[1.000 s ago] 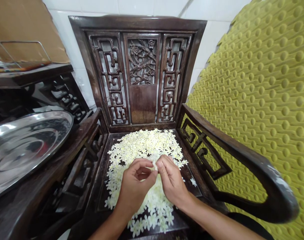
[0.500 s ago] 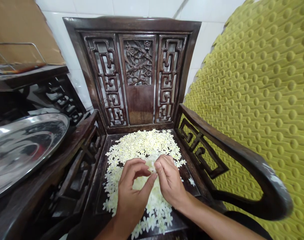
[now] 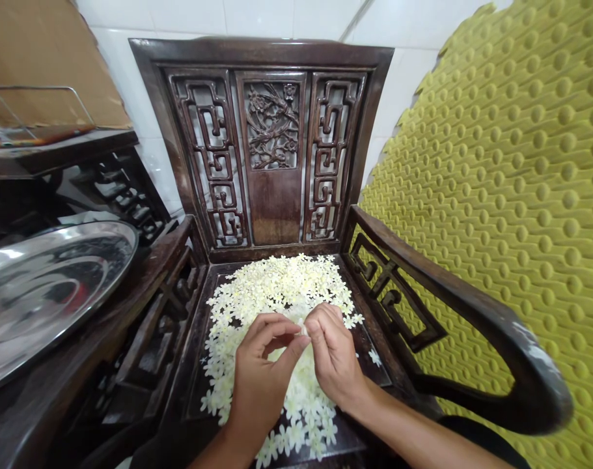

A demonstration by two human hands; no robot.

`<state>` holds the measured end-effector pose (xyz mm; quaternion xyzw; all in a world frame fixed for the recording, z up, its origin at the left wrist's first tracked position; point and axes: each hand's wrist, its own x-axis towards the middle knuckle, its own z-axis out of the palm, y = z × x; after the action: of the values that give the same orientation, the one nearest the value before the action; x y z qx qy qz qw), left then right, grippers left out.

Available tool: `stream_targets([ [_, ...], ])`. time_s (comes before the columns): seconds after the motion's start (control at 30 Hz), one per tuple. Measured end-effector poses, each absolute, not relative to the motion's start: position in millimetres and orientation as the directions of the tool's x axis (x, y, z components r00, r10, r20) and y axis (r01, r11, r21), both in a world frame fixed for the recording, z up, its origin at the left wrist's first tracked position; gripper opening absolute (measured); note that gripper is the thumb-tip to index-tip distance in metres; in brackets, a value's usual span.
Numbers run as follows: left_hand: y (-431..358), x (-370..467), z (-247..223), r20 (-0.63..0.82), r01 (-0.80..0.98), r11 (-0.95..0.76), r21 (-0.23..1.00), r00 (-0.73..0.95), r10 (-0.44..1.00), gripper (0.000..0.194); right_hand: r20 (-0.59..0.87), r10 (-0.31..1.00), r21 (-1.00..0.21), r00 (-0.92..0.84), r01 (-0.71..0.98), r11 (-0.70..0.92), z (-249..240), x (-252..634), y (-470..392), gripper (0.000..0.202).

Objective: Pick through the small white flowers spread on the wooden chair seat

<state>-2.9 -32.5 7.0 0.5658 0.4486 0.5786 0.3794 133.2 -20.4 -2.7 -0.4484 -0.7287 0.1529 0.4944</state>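
Note:
Both hands meet over a carved wooden chair's seat (image 3: pixel 374 374), which bears a thick spread of pale, star-shaped flowers (image 3: pixel 286 280). My left hand (image 3: pixel 267 365) pinches a small white flower (image 3: pixel 303 329) between thumb and fingertips. Right against it, my right hand (image 3: pixel 335 355) is curled closed, thumb pressed on the bent forefinger; what lies inside its grip is hidden. More flowers lie beneath and in front of both hands, partly covered by them. One loose flower (image 3: pixel 374 357) rests apart, right of the pile.
A shiny round metal tray (image 3: pixel 113 251) stands at the left, beside the left armrest (image 3: pixel 164 254). The right armrest (image 3: pixel 447 296) curves forward past my right forearm. Behind it is a yellow-green bumpy mat (image 3: pixel 511 163). The carved chair back (image 3: pixel 276 202) rises at the far side, before white tiles.
My left thumb and fingers have closed together around the small flower, and the gap between them has narrowed. My right hand stays nearly in place. The view has shifted slightly.

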Motion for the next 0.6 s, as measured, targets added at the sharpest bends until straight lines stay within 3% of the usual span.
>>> stream_targets([
  [0.4, -35.4, 0.5, 11.2, 0.256, -0.002, -0.257, 0.966, -0.096, 0.962, 0.012, 0.618, 0.778, -0.639, -0.109, 0.508, 0.578, 0.4, 131.7, -21.5, 0.026],
  [0.6, -32.5, -2.4, 6.1, 0.258, -0.021, -0.259, 0.966, -0.035, 0.966, 0.003, 0.57, 0.813, -0.694, -0.115, 0.463, 0.552, -2.4, 133.6, -21.3, 0.028],
])
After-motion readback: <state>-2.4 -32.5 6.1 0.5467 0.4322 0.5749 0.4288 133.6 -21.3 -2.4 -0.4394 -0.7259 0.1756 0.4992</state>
